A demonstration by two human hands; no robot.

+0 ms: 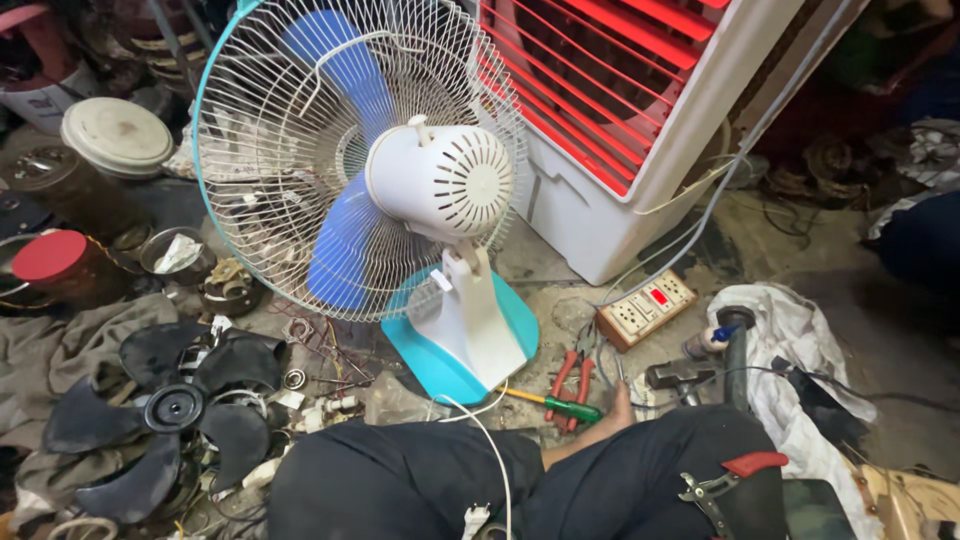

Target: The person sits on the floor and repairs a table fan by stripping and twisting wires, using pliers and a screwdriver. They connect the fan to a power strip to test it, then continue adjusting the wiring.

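Neither of my hands is in view; cannot tell their state. Table fan stands upright on its turquoise base, directly ahead of my crossed legs, motor housing facing me. Green-handled screwdriver and red-handled pliers lie just beyond my foot. Black fan blade lies left.

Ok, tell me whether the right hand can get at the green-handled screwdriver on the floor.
Probably yes, though the right hand is out of view. The green-handled screwdriver lies uncovered on the floor just beyond the dark-trousered legs, beside the red-handled pliers and the bare foot.
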